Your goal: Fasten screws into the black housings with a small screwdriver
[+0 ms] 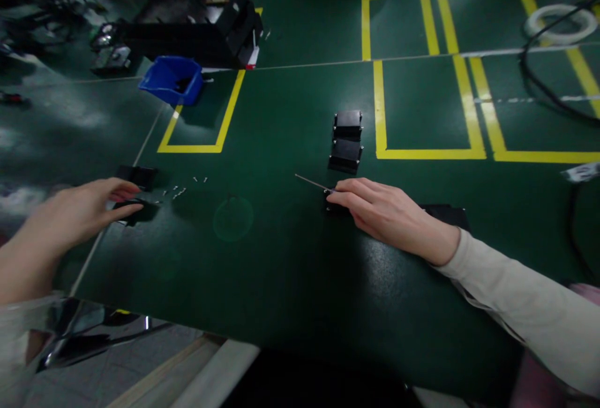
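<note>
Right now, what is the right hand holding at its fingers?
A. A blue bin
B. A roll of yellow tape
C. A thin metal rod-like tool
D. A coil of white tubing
C: the right hand pinches a thin metal tool whose tip points up-left over the green table, while resting on a small black part; the blue bin sits far off.

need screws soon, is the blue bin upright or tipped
Tipped: the blue bin leans on the green table, its open mouth angled toward the camera. Contents cannot be told.

Matt black plastic blocks (pixel 347 142), glossy green mat (pixel 281 258).
</note>
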A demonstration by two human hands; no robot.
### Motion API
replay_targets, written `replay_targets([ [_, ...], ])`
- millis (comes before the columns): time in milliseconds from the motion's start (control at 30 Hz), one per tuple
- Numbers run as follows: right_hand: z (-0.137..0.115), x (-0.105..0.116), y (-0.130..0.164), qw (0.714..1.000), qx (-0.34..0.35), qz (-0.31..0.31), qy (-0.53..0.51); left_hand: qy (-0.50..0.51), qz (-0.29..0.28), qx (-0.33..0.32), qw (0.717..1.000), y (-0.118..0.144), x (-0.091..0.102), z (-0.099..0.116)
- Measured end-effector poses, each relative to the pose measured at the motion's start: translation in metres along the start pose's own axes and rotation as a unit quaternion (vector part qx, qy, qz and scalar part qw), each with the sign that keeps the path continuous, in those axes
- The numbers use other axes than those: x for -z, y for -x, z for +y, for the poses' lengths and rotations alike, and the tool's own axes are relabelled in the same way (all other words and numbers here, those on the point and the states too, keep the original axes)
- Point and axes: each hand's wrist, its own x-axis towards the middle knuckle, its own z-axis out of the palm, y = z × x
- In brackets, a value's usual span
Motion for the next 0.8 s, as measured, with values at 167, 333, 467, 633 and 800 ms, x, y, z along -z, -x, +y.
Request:
replay_targets([
  [167,-0.001,-0.001,0.001,1.0,-0.005,0.001,-0.003,-0.042,-0.072,0.019,0.996,0.001,-0.005,0.044],
  [333,0.002,0.0,0.0,1.0,0.012,-0.002,-0.01,-0.043,-0.106,-0.004,0.993,-0.004,-0.013,0.039],
  [467,0.006,0.003,0.0,0.998,0.03,0.04,-0.028,-0.046,-0.11,-0.006,0.993,-0.006,-0.018,0.034],
  [633,0.003,0.006,-0.004,0.998,-0.035,0.036,-0.023,-0.044,-0.088,-0.008,0.995,-0.009,-0.025,0.036],
  [800,-0.004,0.004,-0.017,0.998,-0.052,-0.038,-0.009,-0.02,-0.052,-0.002,0.998,-0.006,-0.023,0.04],
])
